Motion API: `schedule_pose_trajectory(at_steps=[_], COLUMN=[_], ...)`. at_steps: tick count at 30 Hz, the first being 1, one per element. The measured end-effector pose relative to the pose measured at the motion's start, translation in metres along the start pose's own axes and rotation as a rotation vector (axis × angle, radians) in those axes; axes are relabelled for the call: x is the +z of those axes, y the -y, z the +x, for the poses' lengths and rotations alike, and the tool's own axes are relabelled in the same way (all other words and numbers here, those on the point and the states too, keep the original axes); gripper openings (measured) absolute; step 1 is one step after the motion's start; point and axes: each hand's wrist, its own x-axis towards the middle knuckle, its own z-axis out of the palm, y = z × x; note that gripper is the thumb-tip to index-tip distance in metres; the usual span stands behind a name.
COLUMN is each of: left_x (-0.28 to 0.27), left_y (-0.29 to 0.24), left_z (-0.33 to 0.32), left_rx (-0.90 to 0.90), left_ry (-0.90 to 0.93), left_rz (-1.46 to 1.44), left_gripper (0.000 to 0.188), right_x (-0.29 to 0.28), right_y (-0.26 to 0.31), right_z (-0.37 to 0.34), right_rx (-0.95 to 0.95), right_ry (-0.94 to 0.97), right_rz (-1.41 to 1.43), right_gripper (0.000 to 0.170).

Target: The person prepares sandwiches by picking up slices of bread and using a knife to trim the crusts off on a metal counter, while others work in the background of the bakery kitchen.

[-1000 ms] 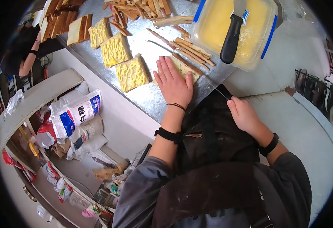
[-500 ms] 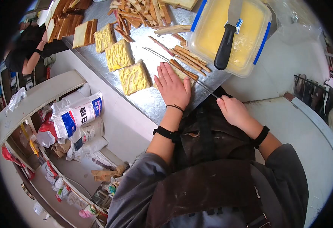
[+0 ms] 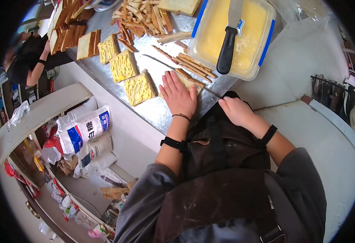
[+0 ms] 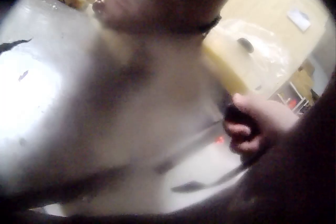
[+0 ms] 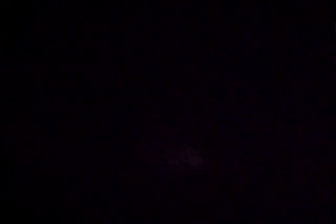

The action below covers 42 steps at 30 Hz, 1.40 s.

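Note:
My left hand [image 3: 179, 97] lies flat, fingers stretched out, on a slice of bread [image 3: 188, 84] that it largely covers. Along the slice's far edge runs a brown crust strip [image 3: 194, 79]. My right hand [image 3: 236, 110] grips a long thin knife [image 3: 213, 93], whose blade reaches past the slice across the metal table [image 3: 155, 115]. In the left wrist view, curled fingers of the right hand [image 4: 254, 127] wrap a dark handle. Just left of my left hand sits a bread slice with yellow squiggles [image 3: 140, 88]. The right wrist view is almost black.
Cut crust strips [image 3: 195, 67] lie beyond the knife, with a larger crust pile [image 3: 145, 18] farther back. A black-handled spatula [image 3: 227, 50] rests on a blue-clipped tub [image 3: 248, 60] of something yellow. Two more yellow-topped slices [image 3: 123, 67] line the left. Another person [image 3: 34, 60] is at far left.
My right hand has pushed the knife forward, closer to the left hand, along the slice's crust edge. The left hand stays flat on the bread. The whole view has shifted a little.

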Motion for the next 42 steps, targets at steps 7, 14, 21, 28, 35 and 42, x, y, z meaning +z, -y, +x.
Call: schedule_pose_trajectory(at_steps=[7, 14, 21, 28, 35, 42], left_x=[0.0, -0.003, -0.021, -0.053, -0.052, -0.115], left_y=[0.0, 0.001, 0.017, 0.026, 0.052, 0.077], left_z=[-0.001, -0.002, -0.001, 0.014, 0.021, 0.058], left_rx=[-0.005, -0.001, 0.081, 0.022, 0.007, -0.017], left_ry=[0.001, -0.022, -0.015, 0.23, 0.319, 0.282], left_rz=[-0.015, -0.092, -0.177, -0.215, -0.443, -1.0], left_gripper=[0.079, 0.08, 0.083, 0.095, 0.058, 0.036], right_x=[-0.003, -0.006, -0.03, -0.051, -0.082, -0.106], right_y=[-0.027, -0.015, -0.018, -0.002, 0.022, 0.002], right_z=[-0.031, -0.018, -0.017, -0.026, -0.047, -0.047], right_rx=[0.07, 0.067, -0.024, -0.114, -0.199, -0.175], right_ry=[0.028, -0.073, -0.042, -0.003, 0.024, -0.068], right_rz=[-0.085, -0.157, 0.043, 0.241, 0.122, 0.346], right_gripper=[0.044, 0.046, 0.045, 0.043, 0.037, 0.035])
